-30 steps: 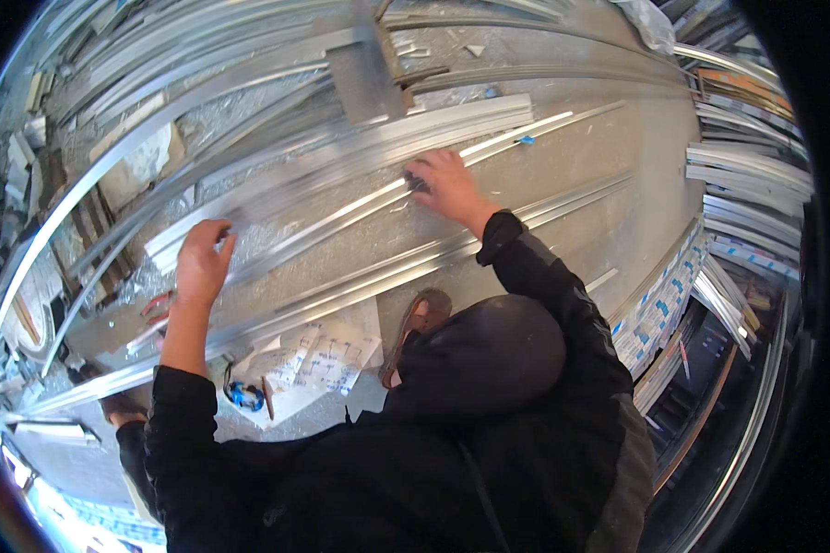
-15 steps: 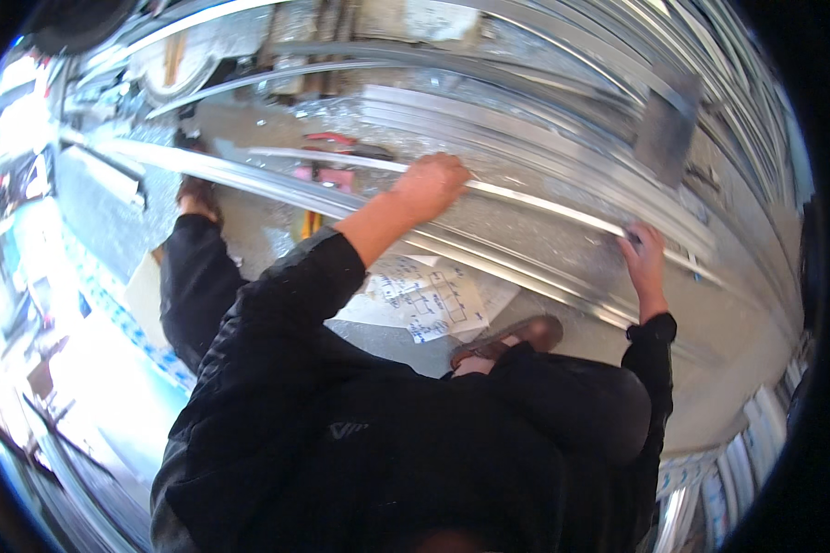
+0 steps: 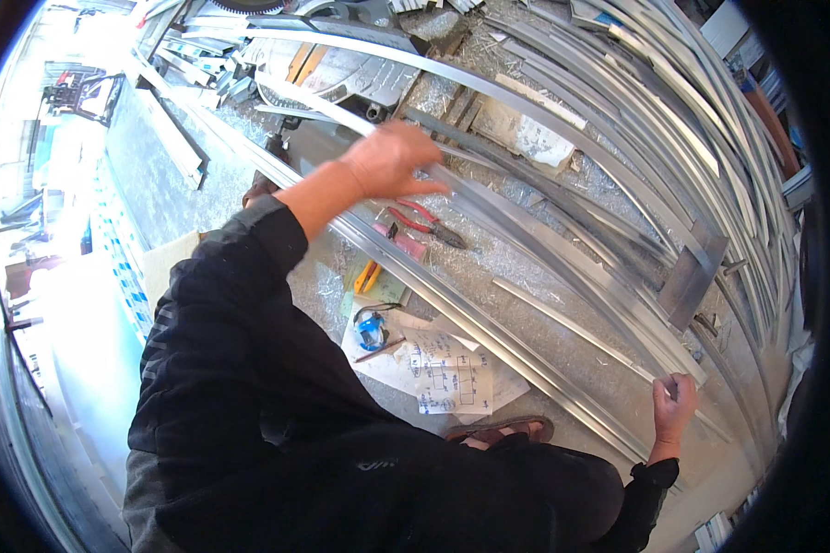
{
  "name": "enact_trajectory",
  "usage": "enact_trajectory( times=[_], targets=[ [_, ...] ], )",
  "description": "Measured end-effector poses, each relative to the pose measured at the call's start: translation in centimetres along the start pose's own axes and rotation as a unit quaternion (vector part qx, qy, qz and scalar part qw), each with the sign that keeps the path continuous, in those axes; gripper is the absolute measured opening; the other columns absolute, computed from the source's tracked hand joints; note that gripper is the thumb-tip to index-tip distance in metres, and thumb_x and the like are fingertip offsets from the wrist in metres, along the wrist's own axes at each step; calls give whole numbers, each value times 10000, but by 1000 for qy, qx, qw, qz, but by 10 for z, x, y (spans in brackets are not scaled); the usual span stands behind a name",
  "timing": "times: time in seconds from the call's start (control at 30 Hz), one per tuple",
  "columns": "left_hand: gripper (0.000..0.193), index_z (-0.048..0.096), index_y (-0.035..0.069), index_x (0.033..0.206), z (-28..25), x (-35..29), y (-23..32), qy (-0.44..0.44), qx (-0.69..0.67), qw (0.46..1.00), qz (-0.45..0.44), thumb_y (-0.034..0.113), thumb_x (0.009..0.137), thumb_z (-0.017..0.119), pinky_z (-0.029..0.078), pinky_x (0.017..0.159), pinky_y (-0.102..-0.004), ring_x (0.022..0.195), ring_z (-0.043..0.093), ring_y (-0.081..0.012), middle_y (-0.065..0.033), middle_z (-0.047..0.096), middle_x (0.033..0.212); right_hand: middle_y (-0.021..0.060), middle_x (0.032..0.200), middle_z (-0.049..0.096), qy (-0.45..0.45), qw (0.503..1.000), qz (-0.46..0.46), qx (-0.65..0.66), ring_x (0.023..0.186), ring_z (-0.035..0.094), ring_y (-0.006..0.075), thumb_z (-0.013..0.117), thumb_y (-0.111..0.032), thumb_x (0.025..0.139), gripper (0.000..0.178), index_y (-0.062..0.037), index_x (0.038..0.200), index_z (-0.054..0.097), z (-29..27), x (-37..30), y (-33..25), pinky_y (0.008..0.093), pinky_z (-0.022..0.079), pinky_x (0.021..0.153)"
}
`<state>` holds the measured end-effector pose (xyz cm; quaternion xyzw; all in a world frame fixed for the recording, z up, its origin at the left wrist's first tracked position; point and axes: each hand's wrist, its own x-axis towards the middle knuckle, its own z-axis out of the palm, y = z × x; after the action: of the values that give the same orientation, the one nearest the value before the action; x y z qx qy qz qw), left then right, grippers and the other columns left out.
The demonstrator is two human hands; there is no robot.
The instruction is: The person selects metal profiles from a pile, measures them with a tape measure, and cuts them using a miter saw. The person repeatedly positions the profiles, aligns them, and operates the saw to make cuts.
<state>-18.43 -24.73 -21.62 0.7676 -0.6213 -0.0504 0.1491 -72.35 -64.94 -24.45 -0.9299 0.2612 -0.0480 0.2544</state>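
My left hand (image 3: 387, 161), blurred by motion, is closed on a long silvery metal profile (image 3: 526, 240). The profile runs from the upper left down toward the lower right, also smeared. Farther right, my right hand (image 3: 675, 405) is curled into a fist around a thin metal strip (image 3: 572, 323), whose other end lies right of the pliers. Between my arms, a pair of long bright metal profiles (image 3: 470, 332) crosses diagonally. Red-handled pliers (image 3: 429, 224) lie under the left hand's profile, and a yellow-handled cutter (image 3: 367, 276) lies beside a pink object (image 3: 401, 241).
A hand-drawn sketch sheet (image 3: 452, 380) and a blue tape measure (image 3: 371, 330) lie by my foot. Many metal lengths (image 3: 655, 120) crowd the right side. A grey metal plate (image 3: 693, 279) stands among them. A saw blade (image 3: 249, 5) shows at the top edge.
My left hand has left the thin strip and risen leftward onto a wider profile. My right hand stays at the thin strip. The view has turned and the strip's far end sits farther right.
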Motion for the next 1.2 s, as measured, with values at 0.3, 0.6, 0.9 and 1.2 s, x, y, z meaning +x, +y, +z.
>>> enact_trajectory(
  times=[0.3,0.6,0.9,1.2],
  targets=[
    [315,711,78,1047,3,-3,17,-43,-17,998,-31,303,851,810,543,825,-443,913,674,-334,-98,695,932,97,780,633,-62,996,-70,10,713,627,300,854,-253,779,283,-63,903,685,22,72,-91,398,507,649],
    [290,726,56,1009,44,-14,71,-226,-115,967,-36,280,844,810,566,754,-435,858,703,-350,-142,722,951,116,840,692,-130,978,86,-139,821,670,346,813,-216,787,208,-77,875,685,25,-30,41,460,521,756],
    [281,687,66,1055,165,56,213,-227,-201,953,-15,240,857,787,569,802,-451,941,699,-352,-137,697,1007,79,909,686,-47,993,-9,-106,937,655,306,749,-152,763,153,-104,900,699,64,-46,45,428,492,865],
    [246,691,73,1044,246,68,247,-284,-68,956,-13,178,826,740,576,859,-466,1001,686,-357,-156,685,1058,106,1074,689,0,956,162,-246,1107,617,342,759,-155,770,315,-122,1082,727,30,-83,158,480,471,963]
  ],
)
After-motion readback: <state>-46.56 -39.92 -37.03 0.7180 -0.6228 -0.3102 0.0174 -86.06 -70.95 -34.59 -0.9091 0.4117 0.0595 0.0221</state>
